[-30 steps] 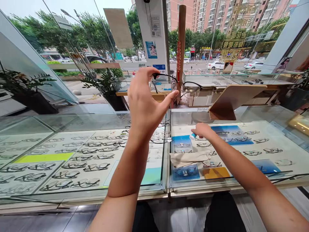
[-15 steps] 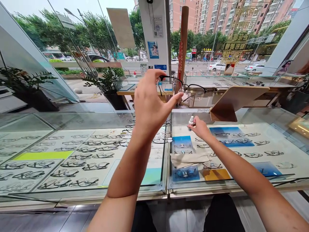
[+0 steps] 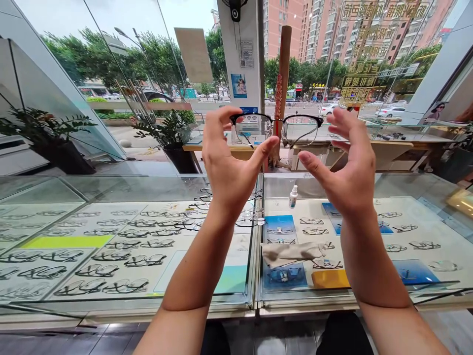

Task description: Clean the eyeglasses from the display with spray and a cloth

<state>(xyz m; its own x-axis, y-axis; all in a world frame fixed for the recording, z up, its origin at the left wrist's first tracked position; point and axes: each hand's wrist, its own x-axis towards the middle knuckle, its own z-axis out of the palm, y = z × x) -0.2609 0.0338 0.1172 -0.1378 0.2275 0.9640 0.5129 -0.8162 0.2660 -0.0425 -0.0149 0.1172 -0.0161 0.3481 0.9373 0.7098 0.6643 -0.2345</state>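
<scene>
My left hand (image 3: 231, 167) is raised over the counter, its fingers closed on one end of a pair of eyeglasses (image 3: 278, 121) with black upper rims and clear lenses. The glasses hang level, temples folded behind the lenses. At their other end my right hand (image 3: 351, 170) is up with fingers and thumb apart, holding nothing; a small gap separates it from the frame. A small white spray bottle (image 3: 293, 197) stands upright on the glass counter below. Nearer to me lies a crumpled beige cloth (image 3: 291, 253), also on the glass.
Two glass display cases (image 3: 254, 305) meet in front of me, with rows of eyeglasses (image 3: 145, 260) inside. A mirror or board stand (image 3: 384, 154) is partly behind my right hand. Beyond are potted plants (image 3: 173, 138), a wooden post (image 3: 284, 54) and windows onto a street.
My right hand has let go of the spray bottle and risen to the right end of the glasses. The glasses have turned from slanted to level, still in my left hand.
</scene>
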